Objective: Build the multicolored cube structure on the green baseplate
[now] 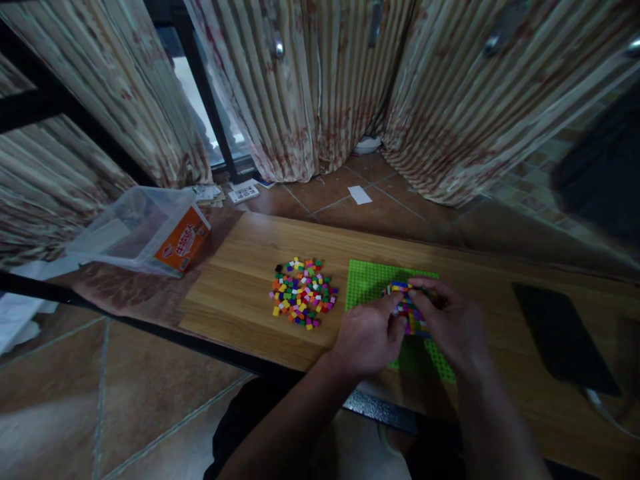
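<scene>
A green studded baseplate (367, 283) lies on the wooden table (235, 293). On it stands a small block of many-coloured bricks (407, 310). My left hand (367, 333) and my right hand (447, 320) meet over this block, fingers curled and pinched against it. The fingertips hide part of the block and whatever small piece they may hold. To the left of the plate lies a loose pile of small coloured bricks (303, 293), apart from both hands.
A clear plastic tub (130, 230) with an orange label lies tipped at the table's left end. A dark flat tablet-like slab (563, 337) rests on the right. Striped curtains (320, 87) hang behind; papers (244, 193) lie on the tiled floor.
</scene>
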Demonstrator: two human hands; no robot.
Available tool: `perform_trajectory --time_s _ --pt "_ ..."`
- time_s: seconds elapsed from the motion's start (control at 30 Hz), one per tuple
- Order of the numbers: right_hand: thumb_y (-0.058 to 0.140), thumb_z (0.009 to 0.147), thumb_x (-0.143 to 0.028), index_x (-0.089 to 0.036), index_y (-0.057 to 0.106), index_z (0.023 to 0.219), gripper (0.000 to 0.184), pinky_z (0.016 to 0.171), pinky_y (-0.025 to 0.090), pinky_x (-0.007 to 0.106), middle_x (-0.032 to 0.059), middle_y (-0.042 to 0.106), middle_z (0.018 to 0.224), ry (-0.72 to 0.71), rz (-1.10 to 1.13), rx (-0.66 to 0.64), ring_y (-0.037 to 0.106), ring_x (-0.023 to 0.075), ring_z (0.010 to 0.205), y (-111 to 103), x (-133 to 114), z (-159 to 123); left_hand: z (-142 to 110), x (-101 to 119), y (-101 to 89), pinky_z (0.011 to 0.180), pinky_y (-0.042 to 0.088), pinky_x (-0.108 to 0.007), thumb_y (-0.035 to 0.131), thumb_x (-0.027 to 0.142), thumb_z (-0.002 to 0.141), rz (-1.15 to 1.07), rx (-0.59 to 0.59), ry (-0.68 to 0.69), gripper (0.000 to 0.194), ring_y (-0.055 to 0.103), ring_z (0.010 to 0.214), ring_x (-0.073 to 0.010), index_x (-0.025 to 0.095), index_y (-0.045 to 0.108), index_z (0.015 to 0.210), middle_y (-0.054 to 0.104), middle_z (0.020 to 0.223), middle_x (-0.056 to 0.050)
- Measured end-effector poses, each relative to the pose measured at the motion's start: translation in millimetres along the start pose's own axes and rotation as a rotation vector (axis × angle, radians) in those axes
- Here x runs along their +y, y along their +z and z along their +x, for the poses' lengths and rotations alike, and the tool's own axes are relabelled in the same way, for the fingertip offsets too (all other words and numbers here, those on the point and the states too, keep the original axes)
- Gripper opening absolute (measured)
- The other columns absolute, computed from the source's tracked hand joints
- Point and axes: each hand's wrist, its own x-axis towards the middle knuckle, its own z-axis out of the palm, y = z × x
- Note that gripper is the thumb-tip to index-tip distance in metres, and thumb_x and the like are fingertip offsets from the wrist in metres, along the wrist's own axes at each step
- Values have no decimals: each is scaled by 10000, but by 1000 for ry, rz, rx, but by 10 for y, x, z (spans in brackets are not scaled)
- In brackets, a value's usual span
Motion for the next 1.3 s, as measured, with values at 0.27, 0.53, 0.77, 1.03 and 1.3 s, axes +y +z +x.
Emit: perform_trajectory --time_s 0.27,0.53,0.77,1.03,1.3 --pt "670 776 -435 -238 761 944 274 867 528 388 51 739 1053 36 21 37 681 225 911 56 49 -12 59 -152 -302 820 554 -298 546 251 920 39 207 -167 249 698 827 -168 190 699 1107 757 976 -51" --pt "682 769 -477 -236 763 945 308 816 543 379 51 740 989 36 17 21 680 218 861 42 53 6 -36 -494 -930 752 505 -302 709 304 798 296 217 -460 111 682 803 -201 203 724 842 744 835 -41" --pt "688 768 -486 -233 762 948 320 777 548 355 46 734 949 37 24 6 679 209 828 34 50 1 -74 -538 -939 805 494 -316 684 240 794 382 110 -500 115 691 895 -225 219 738 894 762 935 -52" --pt "679 778 -500 -237 761 973 337 784 544 373 47 734 963 38 15 -7 678 213 831 34 69 10 -38 -557 -935 751 481 -273 571 168 869 271 132 -335 163 656 788 -167 195 729 835 739 828 -33" --pt "636 831 -444 -251 752 954 257 931 513 454 54 732 1061 8 112 -15 669 239 971 47 57 11 41 -284 -531 740 511 -257 586 200 912 -71 169 -35 121 652 764 -132 179 705 926 713 893 -33"
